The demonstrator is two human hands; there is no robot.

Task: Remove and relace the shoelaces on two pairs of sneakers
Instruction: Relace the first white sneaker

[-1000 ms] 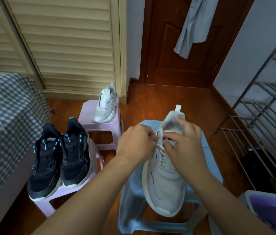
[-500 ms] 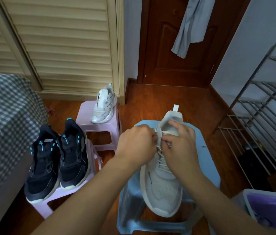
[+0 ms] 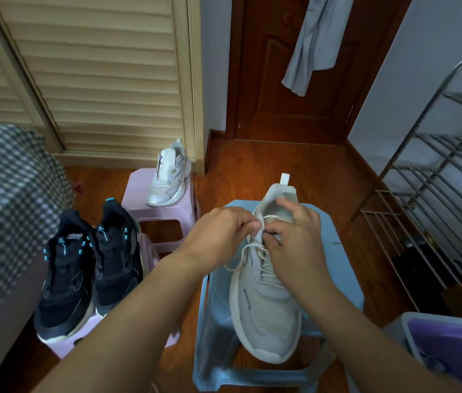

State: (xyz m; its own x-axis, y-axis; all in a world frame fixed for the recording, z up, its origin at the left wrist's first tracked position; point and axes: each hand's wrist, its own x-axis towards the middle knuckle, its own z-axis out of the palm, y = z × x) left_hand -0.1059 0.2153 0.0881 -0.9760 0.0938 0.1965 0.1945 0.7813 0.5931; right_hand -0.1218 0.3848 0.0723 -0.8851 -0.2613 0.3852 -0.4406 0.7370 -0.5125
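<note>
On the pale blue plastic stool (image 3: pixel 334 231), the left hand (image 3: pixel 221 236) and right hand (image 3: pixel 295 239) each pinch the cream cord shoelace (image 3: pixel 261 251) at the throat of the off-white mesh sneaker (image 3: pixel 263 304).

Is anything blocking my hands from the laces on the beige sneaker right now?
No. The left hand and right hand already pinch the lace at the top eyelets of the beige sneaker.

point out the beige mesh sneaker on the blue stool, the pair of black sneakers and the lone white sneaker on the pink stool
beige mesh sneaker (image 3: pixel 266 316), head view, toe mesh
pair of black sneakers (image 3: pixel 90 268), head view, between the tongues
lone white sneaker (image 3: pixel 167 177), head view, laced upper
</note>
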